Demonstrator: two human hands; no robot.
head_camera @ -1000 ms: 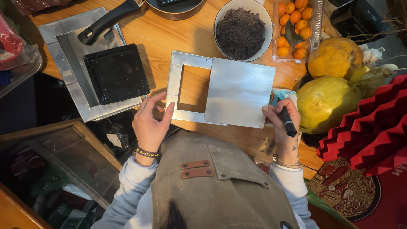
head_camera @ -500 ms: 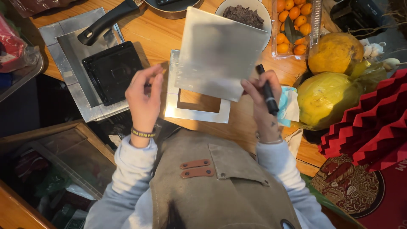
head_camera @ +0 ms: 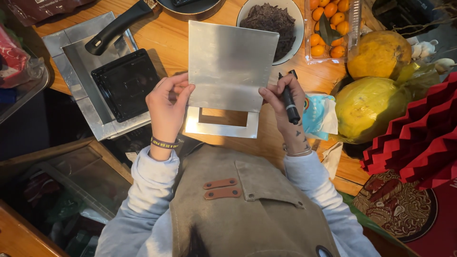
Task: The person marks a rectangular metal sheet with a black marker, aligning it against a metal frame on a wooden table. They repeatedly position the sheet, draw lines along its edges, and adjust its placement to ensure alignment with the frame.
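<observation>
Head view: the aluminium sheet, flat a second ago, now stands folded up between left hand and marker-holding right hand, both pinching its edges.

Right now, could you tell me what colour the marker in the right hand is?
The marker is black, seen best in the head view.

Sheet: dull silver-grey metal, w/ soft streaks. Frame under it: same silver. Marker: black. Table: warm orange-brown wood. Left tray: glossy black on silver plate. Far bowl: white, dark brown shreds inside. Kumquats: orange. Right fruits: yellow. Folded paper: red, zigzag pleats. Apron: khaki, tan patches.
</observation>
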